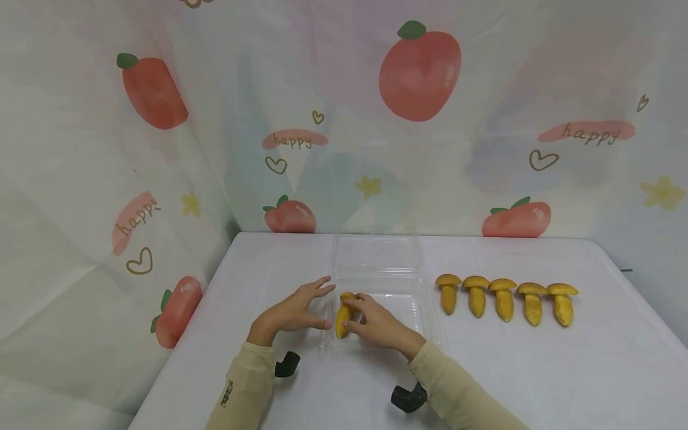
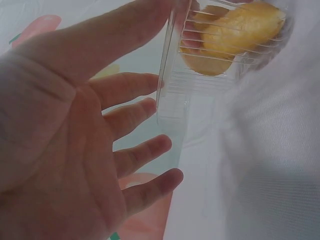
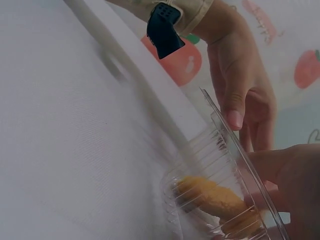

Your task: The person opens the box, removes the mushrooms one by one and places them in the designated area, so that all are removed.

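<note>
A clear plastic clamshell box (image 1: 428, 325) lies with its lid (image 1: 376, 254) folded back away from me. Inside it, along the left wall, is a yellow-brown mushroom (image 1: 342, 321), cap toward the far side. My right hand (image 1: 380, 322) reaches into the box and pinches this mushroom between thumb and fingers. Just outside the left rim, my left hand (image 1: 294, 310) has its fingers spread and holds nothing. The left wrist view shows the mushroom (image 2: 242, 30) through the ribbed wall, with the left fingertips close to the rim; whether they touch it I cannot tell.
Several similar mushrooms (image 1: 503, 300) stand in a row right of the box, caps away from me. A white cloth covers the table (image 1: 510, 370). Printed fabric (image 1: 344, 89) hangs behind and at the left. Black wrist mounts (image 1: 407, 398) show near both sleeves.
</note>
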Tool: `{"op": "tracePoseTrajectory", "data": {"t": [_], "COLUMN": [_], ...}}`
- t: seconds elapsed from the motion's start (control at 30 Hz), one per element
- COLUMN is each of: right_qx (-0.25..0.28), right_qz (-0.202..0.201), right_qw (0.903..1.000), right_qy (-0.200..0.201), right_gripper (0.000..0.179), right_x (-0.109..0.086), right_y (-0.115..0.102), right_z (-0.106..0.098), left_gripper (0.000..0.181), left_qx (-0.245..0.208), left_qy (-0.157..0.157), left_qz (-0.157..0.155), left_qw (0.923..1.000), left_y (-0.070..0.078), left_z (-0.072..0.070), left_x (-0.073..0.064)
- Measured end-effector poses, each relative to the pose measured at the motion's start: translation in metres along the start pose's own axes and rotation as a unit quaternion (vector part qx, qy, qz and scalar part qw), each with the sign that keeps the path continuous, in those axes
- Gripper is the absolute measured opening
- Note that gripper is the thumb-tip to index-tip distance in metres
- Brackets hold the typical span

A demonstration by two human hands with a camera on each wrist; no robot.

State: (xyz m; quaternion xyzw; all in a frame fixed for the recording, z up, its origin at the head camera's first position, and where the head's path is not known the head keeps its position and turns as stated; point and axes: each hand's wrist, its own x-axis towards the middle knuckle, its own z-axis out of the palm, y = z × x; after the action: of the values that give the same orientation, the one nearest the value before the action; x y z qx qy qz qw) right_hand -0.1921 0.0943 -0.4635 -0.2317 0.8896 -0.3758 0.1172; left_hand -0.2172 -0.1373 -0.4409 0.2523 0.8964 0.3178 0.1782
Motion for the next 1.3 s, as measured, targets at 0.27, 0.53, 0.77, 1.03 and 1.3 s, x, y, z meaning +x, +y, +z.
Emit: {"op": "tracePoseTrajectory", "data": {"t": [0.27,0.53,0.77,1.03,1.3], "right_qx": [0.000,0.027,0.048,0.073,0.079], "right_qz": [-0.016,-0.022,0.015,0.054,0.026], "right_qw": [0.9991,0.9961,0.9926,0.9879,0.9858], "right_qy": [0.040,0.081,0.110,0.126,0.146], "right_gripper": [0.042,0.033,0.034,0.041,0.043], "right_x": [-0.003,-0.007,-0.010,-0.012,-0.016], "right_y": [0.004,0.006,0.004,0.005,0.009], "right_z": [-0.006,-0.013,-0.018,-0.024,-0.032], "left_gripper": [0.084,0.084,0.084,0.084,0.084], "left_qx": [-0.007,-0.010,-0.004,-0.001,-0.005], "left_qy": [0.003,0.003,0.003,0.001,0.001], "left_qz": [0.006,0.010,0.008,0.007,0.009], "left_qw": [1.0000,0.9999,1.0000,1.0000,0.9999], "left_y": [-0.001,-0.003,-0.002,-0.002,-0.003], "left_z": [0.000,0.001,0.000,0.000,0.000], "left_x": [0.000,0.001,0.001,0.001,0.002]}}
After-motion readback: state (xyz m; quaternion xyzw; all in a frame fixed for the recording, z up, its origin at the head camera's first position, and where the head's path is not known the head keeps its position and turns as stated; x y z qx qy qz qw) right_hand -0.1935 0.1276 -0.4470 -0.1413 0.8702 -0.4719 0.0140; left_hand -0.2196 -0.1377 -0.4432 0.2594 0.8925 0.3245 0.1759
